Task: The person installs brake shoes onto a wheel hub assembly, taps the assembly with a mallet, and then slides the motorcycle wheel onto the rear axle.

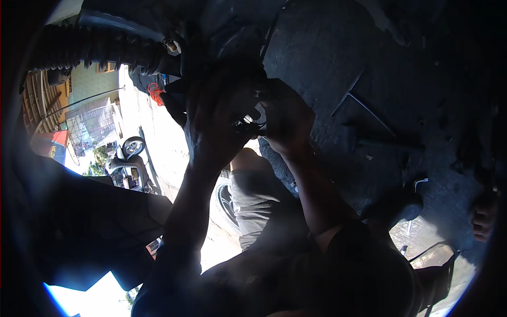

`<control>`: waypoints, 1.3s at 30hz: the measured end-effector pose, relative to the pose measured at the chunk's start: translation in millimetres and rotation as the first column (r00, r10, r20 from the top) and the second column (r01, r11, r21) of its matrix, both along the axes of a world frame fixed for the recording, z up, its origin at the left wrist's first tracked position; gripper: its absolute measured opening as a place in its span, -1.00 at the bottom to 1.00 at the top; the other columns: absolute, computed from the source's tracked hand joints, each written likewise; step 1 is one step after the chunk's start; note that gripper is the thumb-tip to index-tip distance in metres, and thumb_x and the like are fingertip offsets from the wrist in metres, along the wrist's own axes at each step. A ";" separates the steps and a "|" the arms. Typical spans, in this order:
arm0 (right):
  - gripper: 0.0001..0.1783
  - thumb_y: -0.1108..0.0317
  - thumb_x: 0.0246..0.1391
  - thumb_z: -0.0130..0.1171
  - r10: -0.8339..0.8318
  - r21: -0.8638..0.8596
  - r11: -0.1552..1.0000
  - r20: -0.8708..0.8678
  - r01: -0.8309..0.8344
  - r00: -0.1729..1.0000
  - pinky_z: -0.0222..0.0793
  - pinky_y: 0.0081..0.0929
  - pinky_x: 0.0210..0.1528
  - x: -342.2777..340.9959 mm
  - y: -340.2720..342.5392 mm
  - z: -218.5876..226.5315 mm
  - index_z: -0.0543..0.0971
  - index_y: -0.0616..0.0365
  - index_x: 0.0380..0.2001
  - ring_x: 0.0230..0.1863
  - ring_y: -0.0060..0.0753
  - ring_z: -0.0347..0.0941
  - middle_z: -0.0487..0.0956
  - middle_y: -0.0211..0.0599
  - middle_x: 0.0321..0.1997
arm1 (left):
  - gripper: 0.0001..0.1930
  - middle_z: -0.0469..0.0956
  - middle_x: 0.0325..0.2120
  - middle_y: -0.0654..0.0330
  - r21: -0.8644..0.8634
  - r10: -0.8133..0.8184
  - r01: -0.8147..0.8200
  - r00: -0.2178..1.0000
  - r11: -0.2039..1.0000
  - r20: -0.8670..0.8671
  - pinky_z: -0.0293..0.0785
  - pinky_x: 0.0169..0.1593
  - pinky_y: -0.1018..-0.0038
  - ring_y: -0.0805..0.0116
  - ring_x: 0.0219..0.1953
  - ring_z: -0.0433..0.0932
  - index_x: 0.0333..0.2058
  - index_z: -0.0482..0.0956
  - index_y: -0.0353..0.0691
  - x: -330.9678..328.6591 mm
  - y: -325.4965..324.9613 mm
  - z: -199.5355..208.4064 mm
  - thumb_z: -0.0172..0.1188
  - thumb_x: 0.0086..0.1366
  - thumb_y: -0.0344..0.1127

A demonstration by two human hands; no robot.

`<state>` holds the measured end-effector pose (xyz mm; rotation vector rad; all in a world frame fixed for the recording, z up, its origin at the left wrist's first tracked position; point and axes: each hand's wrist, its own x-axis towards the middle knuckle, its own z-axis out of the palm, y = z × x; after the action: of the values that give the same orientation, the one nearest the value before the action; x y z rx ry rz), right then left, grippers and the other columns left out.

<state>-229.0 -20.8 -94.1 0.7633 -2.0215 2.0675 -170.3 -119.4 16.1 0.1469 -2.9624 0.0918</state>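
Both of my hands are raised in front of me in deep shadow, close together at a dark mechanical part [248,124] with small pieces sticking out against the bright ground. My left hand [214,119] is closed around its left side, fingers curled upward and mostly lost in the dark. On the other side my right hand [289,116] is closed too, fingertips bent inward at the part. Its exact kind cannot be made out. Just above the hands are more dark vehicle parts, and a coil-spring shock absorber [100,47] extends to the upper left.
A T-shaped wrench [364,108] lies on the dark floor at right. Beyond the left arm are a parked motorcycle [129,169], a wire-mesh panel [90,127] and an orange-red cord [155,94]. My knee [244,158] is below my hands. Someone's toes or fingers [481,216] show at the right rim.
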 end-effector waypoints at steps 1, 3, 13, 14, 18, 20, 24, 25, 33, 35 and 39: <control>-0.85 0.52 0.00 0.17 0.045 -0.069 0.997 0.062 -0.040 0.997 0.57 -0.46 -0.21 0.3 -2.1 -3.2 0.63 0.16 -0.31 -0.23 -0.27 0.62 0.63 -0.18 -0.22 | -0.31 0.43 0.07 0.11 0.011 0.024 -0.025 0.999 1.000 0.024 0.30 0.21 0.15 -0.03 0.16 0.35 -0.04 0.55 -0.05 0.3 -0.2 0.8 0.48 -0.32 -0.37; -0.84 0.54 0.03 0.14 0.087 -0.135 0.988 0.116 -0.071 0.989 0.56 -0.46 -0.21 -1.0 -3.2 -5.5 0.63 0.18 -0.29 -0.23 -0.26 0.62 0.63 -0.16 -0.22 | -0.31 0.42 0.08 0.12 0.029 0.022 -0.023 1.000 0.999 0.023 0.30 0.21 0.16 -0.02 0.17 0.35 -0.05 0.55 -0.05 -8.7 4.8 5.2 0.48 -0.32 -0.38; -0.87 0.50 0.14 0.09 0.110 -0.239 0.968 0.156 -0.070 0.982 0.50 -0.54 -0.29 -3.7 -6.1 -11.5 0.60 0.30 -0.29 -0.31 -0.38 0.61 0.62 -0.13 -0.28 | -0.32 0.46 0.04 0.14 0.023 0.019 -0.020 1.000 1.000 0.013 0.33 0.18 0.17 0.01 0.16 0.36 -0.06 0.57 -0.02 -8.2 6.7 2.1 0.49 -0.32 -0.35; -0.87 0.49 0.14 0.10 0.143 -0.283 0.954 0.160 -0.093 0.977 0.49 -0.55 -0.30 -6.7 -7.6 -11.0 0.59 0.30 -0.30 -0.33 -0.40 0.60 0.62 -0.15 -0.30 | -0.32 0.46 0.04 0.14 0.005 0.013 -0.013 1.000 1.000 -0.002 0.33 0.18 0.17 0.01 0.16 0.36 -0.06 0.57 -0.02 -9.1 6.8 3.0 0.49 -0.32 -0.34; -0.88 0.50 0.13 0.10 0.191 -0.328 0.938 0.207 -0.116 0.959 0.46 -0.55 -0.34 -8.8 -3.2 -1.5 0.59 0.29 -0.32 -0.35 -0.42 0.59 0.60 -0.19 -0.34 | -0.31 0.47 0.03 0.14 0.013 -0.002 0.003 0.999 1.000 -0.034 0.33 0.18 0.15 0.01 0.15 0.37 -0.05 0.57 0.00 -13.5 8.3 6.3 0.48 -0.34 -0.33; -0.88 0.50 0.12 0.10 0.152 -0.319 0.944 0.183 -0.088 0.971 0.44 -0.54 -0.37 -6.2 -5.2 -4.2 0.59 0.30 -0.32 -0.38 -0.43 0.57 0.59 -0.21 -0.36 | -0.30 0.47 0.02 0.14 0.039 0.007 -0.006 0.999 0.999 -0.040 0.33 0.18 0.14 0.01 0.14 0.37 -0.05 0.58 0.01 -14.0 8.2 6.6 0.48 -0.35 -0.32; -0.89 0.52 0.12 0.09 0.128 -0.321 0.945 0.197 -0.059 0.972 0.43 -0.54 -0.38 -5.3 -3.8 -3.2 0.59 0.30 -0.33 -0.40 -0.43 0.56 0.58 -0.20 -0.37 | -0.30 0.46 0.03 0.16 -0.007 -0.057 0.057 0.997 0.998 -0.047 0.30 0.20 0.14 0.05 0.14 0.38 -0.08 0.60 0.00 -10.2 4.2 3.5 0.47 -0.39 -0.30; -0.89 0.52 0.12 0.09 0.122 -0.266 0.961 0.178 -0.072 0.976 0.44 -0.53 -0.39 -5.9 -1.7 -3.6 0.60 0.29 -0.33 -0.40 -0.42 0.57 0.58 -0.19 -0.36 | -0.31 0.46 0.04 0.16 -0.008 -0.068 0.068 0.997 0.998 -0.045 0.30 0.20 0.14 0.06 0.14 0.37 -0.09 0.61 0.00 -8.7 4.5 2.6 0.47 -0.40 -0.30; -0.87 0.52 0.08 0.08 0.095 -0.300 0.953 0.141 -0.049 0.985 0.45 -0.50 -0.42 -4.7 -4.2 -6.7 0.62 0.19 -0.35 -0.42 -0.32 0.56 0.58 -0.16 -0.34 | -0.48 0.47 0.04 0.20 -0.034 -0.085 0.084 0.996 0.996 -0.017 0.26 0.20 0.14 0.12 0.14 0.37 -0.18 0.67 0.00 -6.9 4.5 1.4 0.44 -0.27 -0.15; -0.85 0.53 0.07 0.07 0.122 -0.241 0.968 0.187 -0.075 0.975 0.46 -0.48 -0.39 -2.7 -3.4 -6.0 0.62 0.14 -0.35 -0.40 -0.30 0.55 0.59 -0.18 -0.34 | -0.50 0.47 0.04 0.19 -0.015 -0.052 0.052 0.999 0.999 0.002 0.26 0.20 0.14 0.13 0.14 0.37 -0.19 0.68 0.00 -5.5 3.7 1.9 0.43 -0.24 -0.13; -0.82 0.58 -0.15 0.21 0.059 -0.254 0.967 0.161 -0.016 0.985 0.46 -0.53 -0.44 -2.0 -5.1 -7.8 0.64 0.08 -0.42 -0.43 -0.42 0.55 0.59 -0.33 -0.42 | -0.55 0.48 0.04 0.19 -0.028 0.006 -0.005 0.998 1.000 0.059 0.24 0.19 0.15 0.10 0.16 0.35 -0.24 0.70 -0.01 -3.1 3.7 5.2 0.45 -0.24 -0.17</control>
<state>-231.0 -25.9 -101.9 0.6045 -1.7797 2.4236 -173.4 -115.7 21.3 0.1513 -3.0186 0.1399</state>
